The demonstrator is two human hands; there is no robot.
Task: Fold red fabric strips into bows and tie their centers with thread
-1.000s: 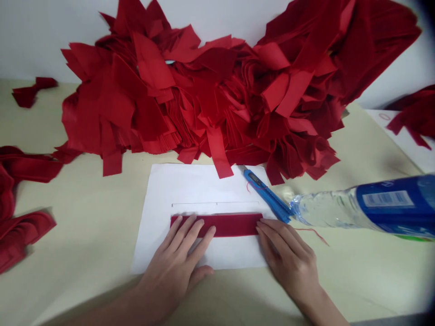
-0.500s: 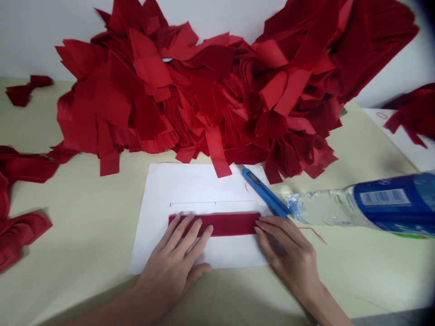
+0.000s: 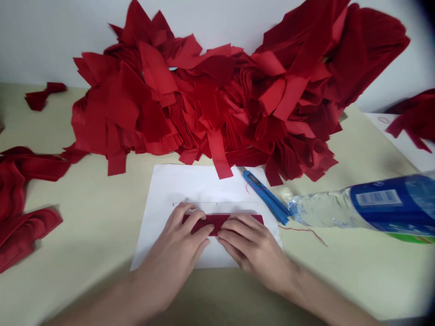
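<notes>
A folded red fabric strip [image 3: 217, 219] lies lengthwise across a white paper sheet [image 3: 163, 185], just below a thin drawn line with short end marks [image 3: 216, 203]. Over the strip's left part, my left hand [image 3: 188, 240] has bent fingers and a thumb drawn in close; they hide that end. My right hand [image 3: 251, 240] is closed, with fingertips together at the strip's middle and thumb by its near edge. The strip's right end shows past the knuckles. Several fingertips are hidden under the hands. A blue utility knife [image 3: 267, 194] rests at the paper's right edge.
A large heap of red fabric strips [image 3: 204, 104] stands against the wall behind the paper. More red fabric [image 3: 30, 226] is piled on the left. A plastic water bottle [image 3: 340, 208] lies on the right, near a red thread [image 3: 306, 230]. Another paper [image 3: 380, 124] lies at far right.
My right hand has slid left from the strip's right end to its middle. My left hand's fingers, spread flat before, are now bent. The view has shifted slightly.
</notes>
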